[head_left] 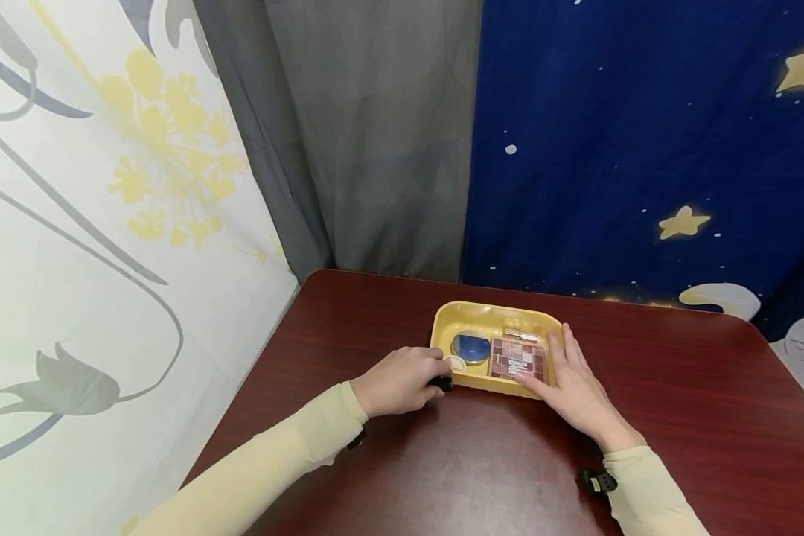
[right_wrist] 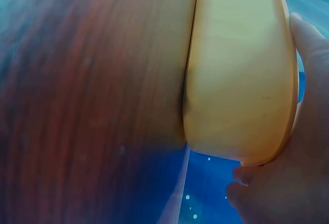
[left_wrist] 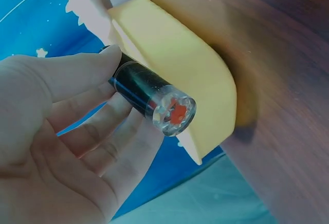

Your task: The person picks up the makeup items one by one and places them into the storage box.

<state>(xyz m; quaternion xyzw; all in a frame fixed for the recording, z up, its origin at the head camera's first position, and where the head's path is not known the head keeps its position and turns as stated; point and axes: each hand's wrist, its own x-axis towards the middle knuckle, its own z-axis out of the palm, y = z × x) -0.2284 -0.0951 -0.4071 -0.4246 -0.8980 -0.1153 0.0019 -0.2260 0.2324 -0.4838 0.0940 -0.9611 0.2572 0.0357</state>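
My left hand (head_left: pixel 405 380) pinches a black lipstick tube (left_wrist: pixel 149 98) at the front left corner of the yellow tray (head_left: pixel 455 309). The tube's clear, faceted end shows red inside and points away from the palm in the left wrist view. Spread over the tray's right end, my right hand (head_left: pixel 579 394) touches the rim with fairly straight fingers, its thumb over the front edge. Inside the tray lie a makeup palette (head_left: pixel 517 359), a round blue-topped case (head_left: pixel 471 347), a small pale ring-shaped item (head_left: pixel 455 363) and small items (head_left: pixel 519 335) along the back.
The tray stands on a dark red-brown table (head_left: pixel 496 461) toward its far side. Behind the table hang a grey curtain (head_left: pixel 388 149) and a blue star-patterned curtain (head_left: pixel 610 149). A white patterned cloth (head_left: pixel 107 298) hangs along the left.
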